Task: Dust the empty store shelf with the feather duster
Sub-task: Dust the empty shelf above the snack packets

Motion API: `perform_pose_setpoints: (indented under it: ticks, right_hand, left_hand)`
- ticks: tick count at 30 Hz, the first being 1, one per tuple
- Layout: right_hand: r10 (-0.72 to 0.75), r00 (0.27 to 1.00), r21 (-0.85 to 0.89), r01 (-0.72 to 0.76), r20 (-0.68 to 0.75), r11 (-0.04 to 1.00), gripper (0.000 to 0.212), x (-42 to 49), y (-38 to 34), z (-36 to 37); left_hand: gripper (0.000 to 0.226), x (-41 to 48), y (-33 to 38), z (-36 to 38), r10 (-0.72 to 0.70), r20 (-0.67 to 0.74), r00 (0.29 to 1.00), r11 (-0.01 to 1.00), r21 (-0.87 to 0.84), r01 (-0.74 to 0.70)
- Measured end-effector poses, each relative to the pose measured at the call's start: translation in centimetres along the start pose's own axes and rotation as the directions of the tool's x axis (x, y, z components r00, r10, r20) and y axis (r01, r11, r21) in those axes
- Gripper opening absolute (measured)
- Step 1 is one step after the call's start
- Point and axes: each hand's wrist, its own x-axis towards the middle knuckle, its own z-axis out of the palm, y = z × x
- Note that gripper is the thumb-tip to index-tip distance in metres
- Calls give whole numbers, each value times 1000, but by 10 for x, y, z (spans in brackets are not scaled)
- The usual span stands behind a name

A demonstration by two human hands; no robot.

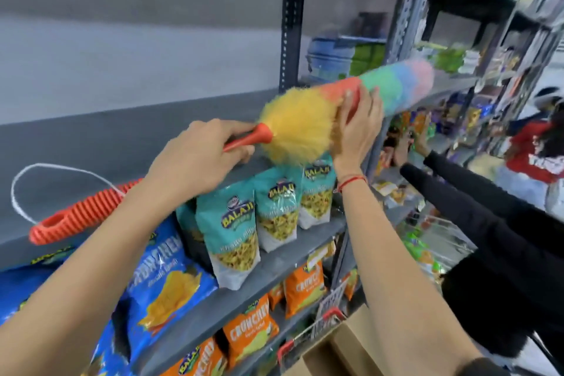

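The feather duster has a ribbed orange handle with a white cord loop and a fluffy head banded yellow, orange, green, blue and pink. It lies slanted above the front edge of the empty grey shelf, its pink tip pointing right past the shelf post. My left hand is closed around the orange handle just behind the yellow fluff. Around the orange and yellow part of the head my right hand curls, fingers pressing into the fluff.
Teal Balaji snack bags, blue Crunchex bags and orange bags fill the shelves below. A perforated metal post stands behind the duster. A person's black sleeves reach into the shelves at right; cardboard boxes sit below.
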Motion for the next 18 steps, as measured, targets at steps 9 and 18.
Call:
perform_pose_setpoints:
  ticks: [9, 18]
  right_hand:
    - [-80, 947, 78, 58, 311, 995, 42, -14, -23, 56]
    - [-14, 916, 62, -12, 401, 998, 46, -8, 2, 70]
  left_hand:
    - [32, -7, -38, -19, -143, -48, 989, 984, 105, 147]
    - [26, 30, -33, -11, -157, 162, 974, 988, 21, 156]
